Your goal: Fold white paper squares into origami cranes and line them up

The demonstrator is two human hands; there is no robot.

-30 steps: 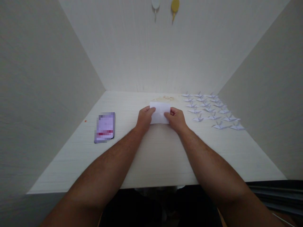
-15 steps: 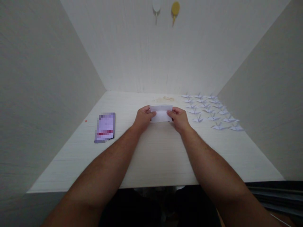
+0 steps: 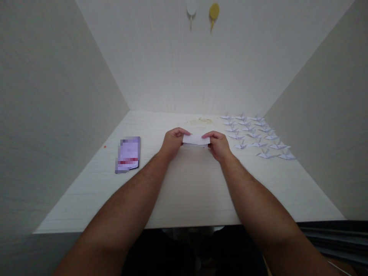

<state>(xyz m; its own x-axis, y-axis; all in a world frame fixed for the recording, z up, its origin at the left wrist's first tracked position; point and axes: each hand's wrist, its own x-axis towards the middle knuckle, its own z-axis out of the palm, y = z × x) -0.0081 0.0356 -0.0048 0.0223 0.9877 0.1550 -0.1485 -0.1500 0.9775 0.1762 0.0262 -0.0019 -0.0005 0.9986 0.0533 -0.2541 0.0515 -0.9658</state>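
Observation:
A small white sheet of paper [image 3: 196, 139] is held just above the table, its upper part folded over toward me into a narrow strip. My left hand [image 3: 174, 141] pinches its left end, fingers along the top edge. At the right end, my right hand [image 3: 217, 142] grips it the same way, with fingertips on the upper fold. Fingers behind the paper are hidden. To the right of my right hand, several white folded paper cranes [image 3: 240, 145] stand in rows.
A phone with a blurred screen [image 3: 128, 153] lies on the left of the white table [image 3: 195, 191]. Panels enclose the table at the back and both sides. A white hook [image 3: 191, 8] and a yellow hook [image 3: 214, 12] are on the back wall. A small orange speck [image 3: 105, 146] lies far left.
The paper's upper half has been folded down toward me, so it now looks like a narrower strip. Both hands' thumbs and fingers have shifted to the top edge.

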